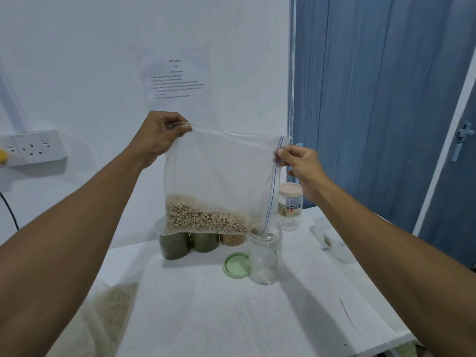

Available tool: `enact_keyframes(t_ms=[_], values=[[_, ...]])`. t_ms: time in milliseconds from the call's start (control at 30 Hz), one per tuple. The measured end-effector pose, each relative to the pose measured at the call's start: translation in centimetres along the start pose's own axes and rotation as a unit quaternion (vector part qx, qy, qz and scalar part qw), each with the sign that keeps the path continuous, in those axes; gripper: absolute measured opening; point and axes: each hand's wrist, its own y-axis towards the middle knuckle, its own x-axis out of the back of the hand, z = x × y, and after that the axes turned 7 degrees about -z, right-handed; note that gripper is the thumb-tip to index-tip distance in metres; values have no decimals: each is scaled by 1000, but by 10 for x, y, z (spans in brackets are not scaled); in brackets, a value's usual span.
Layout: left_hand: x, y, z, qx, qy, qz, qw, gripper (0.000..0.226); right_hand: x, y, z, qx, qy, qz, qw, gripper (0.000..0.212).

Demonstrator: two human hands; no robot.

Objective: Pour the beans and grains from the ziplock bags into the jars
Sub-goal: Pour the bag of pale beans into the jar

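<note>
I hold a clear ziplock bag [221,173] up over the white table [206,313], turned so its blue zip strip runs down its right side. Speckled beans [203,217] lie along its bottom. My left hand [161,135] pinches the upper left corner. My right hand [298,163] pinches the zip edge near the top right. The bag's lower right corner hangs at the mouth of an open clear jar [265,256], which has only a few bits at its bottom. Its green lid [237,266] lies flat just left of it.
Behind the bag stand two bags of green grain [189,244] and one of tan beans [231,239]. A jar with a pink lid [289,206] stands at the back right. A clear container [334,243] lies at the right edge. A bag of pale grain [113,313] lies front left.
</note>
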Motion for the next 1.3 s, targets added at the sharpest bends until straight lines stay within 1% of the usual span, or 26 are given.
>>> enact_keyframes(t_ms=[533,733,967,1300], values=[[-2,9,-2,-14,-3,13,1000,7,3,6,2,15,2,-11,1000,15],[-1,14,-6,-22,-2,15,1000,10,4,6,4,19,2,-16,1000,14],[-2,14,-6,-20,-8,3,1000,5,4,4,6,19,6,-13,1000,14],[1,13,-7,-17,-17,-9,1000,4,4,0,11,19,5,-17,1000,14]])
